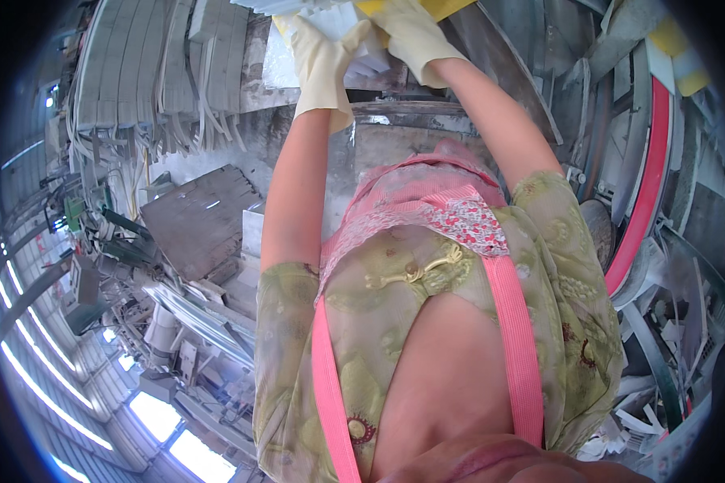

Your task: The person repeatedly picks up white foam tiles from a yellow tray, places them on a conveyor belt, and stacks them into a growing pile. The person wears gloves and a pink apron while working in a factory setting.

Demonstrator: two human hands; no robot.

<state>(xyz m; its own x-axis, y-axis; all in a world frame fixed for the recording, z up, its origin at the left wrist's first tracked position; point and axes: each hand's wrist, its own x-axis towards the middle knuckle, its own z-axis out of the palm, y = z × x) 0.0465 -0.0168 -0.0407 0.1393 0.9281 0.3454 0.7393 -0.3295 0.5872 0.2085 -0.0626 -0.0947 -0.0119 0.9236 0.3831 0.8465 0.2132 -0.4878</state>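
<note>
Closest to the lens was the person's own chest: a green patterned top (556, 266) with a pink apron (435, 209) over it, pink straps running down toward 6 o'clock. Hard to see past that, honestly.

Both arms went up from there toward 12 o'clock. The left hand (324, 68) wore a pale cream rubber glove and sat at about 11 o'clock, fingers wrapped onto the edge of a white slab (330, 20) right at the top rim of the view. The right hand (415, 36), same kind of glove, was just beside it at 12 o'clock, also pressed against that slab. So each grip was clamped on the white slab, as far as I could tell, though the fingertips ran off the top edge and I couldn't see the whole hold. A yellow piece (439, 8) showed just above the right glove, touching or overlapping the slab; couldn't tell which.

Under the hands, a dusty grey machine bed (403, 133) sat between the forearms, looking wet or powdery.

Over at 10 o'clock there were stacks of pale grey strips and boards (161, 72). At 9 o'clock lay a flat brownish board (201, 217) with clutter around it. At 3 o'clock a big red-rimmed wheel (644, 185) curved down the side, and white offcuts (660, 386) were piled at 4 o'clock.
</note>
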